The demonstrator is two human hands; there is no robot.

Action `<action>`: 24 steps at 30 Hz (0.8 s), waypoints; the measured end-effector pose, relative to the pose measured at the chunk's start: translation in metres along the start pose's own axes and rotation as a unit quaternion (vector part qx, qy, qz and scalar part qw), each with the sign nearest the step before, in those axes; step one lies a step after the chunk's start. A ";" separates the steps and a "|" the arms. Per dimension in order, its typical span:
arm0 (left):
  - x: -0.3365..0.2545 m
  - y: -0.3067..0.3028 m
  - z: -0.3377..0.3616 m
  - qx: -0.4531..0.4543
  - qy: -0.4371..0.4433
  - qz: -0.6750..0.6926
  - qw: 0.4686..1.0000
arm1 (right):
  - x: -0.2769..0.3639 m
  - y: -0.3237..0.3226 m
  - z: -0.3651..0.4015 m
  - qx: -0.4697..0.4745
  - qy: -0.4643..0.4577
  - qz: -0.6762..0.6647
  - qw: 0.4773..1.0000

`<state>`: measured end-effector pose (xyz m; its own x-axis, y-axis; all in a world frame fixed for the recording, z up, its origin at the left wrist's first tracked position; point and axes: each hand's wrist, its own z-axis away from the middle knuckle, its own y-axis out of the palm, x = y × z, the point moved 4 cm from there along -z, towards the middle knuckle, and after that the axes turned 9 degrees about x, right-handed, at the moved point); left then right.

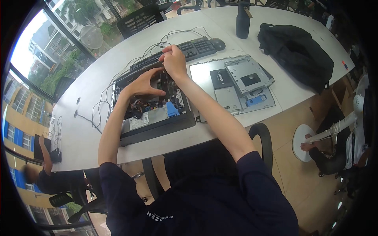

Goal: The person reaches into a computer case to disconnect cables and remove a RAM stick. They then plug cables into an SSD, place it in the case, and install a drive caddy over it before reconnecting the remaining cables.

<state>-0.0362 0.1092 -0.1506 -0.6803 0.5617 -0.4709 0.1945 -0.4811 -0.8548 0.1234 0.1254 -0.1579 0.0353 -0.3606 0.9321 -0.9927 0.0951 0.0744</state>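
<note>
An opened black desktop computer case [157,129] lies in front of me, its cables, boards and a blue plastic latch [172,109] exposed. My left hand [142,84] arches over the case's middle, thumb and fingers spread wide apart, fingertips at the parts near the far side. Nothing shows in its grasp. At the case's far edge, my right hand [174,63] is closed with curled fingers. What it grips, if anything, is hidden. To the right sit a metal drive bracket [250,74] and a black Lexar drive [221,78] on a metal side panel [202,69].
Behind the case lie a black keyboard [193,49] and mouse [217,44], with loose cables. A dark bottle [243,21] and black bag [297,51] occupy the table's right part. Other people sit at the left [59,179] and right [334,157].
</note>
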 end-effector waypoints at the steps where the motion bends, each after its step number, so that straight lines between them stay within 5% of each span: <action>1: 0.005 0.001 -0.001 0.002 0.016 0.077 0.997 | -0.001 0.000 0.000 -0.003 0.001 -0.003 1.000; 14: 0.012 -0.003 -0.004 0.019 0.022 0.124 0.992 | 0.008 0.002 0.005 0.044 0.006 0.064 0.997; 18: 0.041 -0.011 0.001 0.040 0.105 0.339 0.934 | 0.014 0.011 0.007 0.099 -0.067 0.112 0.986; 20: 0.056 -0.009 0.004 0.092 0.108 0.564 0.814 | 0.017 0.018 0.012 0.166 -0.075 0.119 0.976; 24: 0.048 -0.013 0.008 0.107 0.124 0.648 0.744 | 0.014 0.037 0.019 0.300 -0.108 0.105 0.942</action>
<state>-0.0776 0.1369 -0.1607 0.1368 -0.3723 -0.9180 0.4393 -0.8078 0.3931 0.0854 0.1064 -0.1489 -0.1295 -0.5784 0.8054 -0.8635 -0.3335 -0.3783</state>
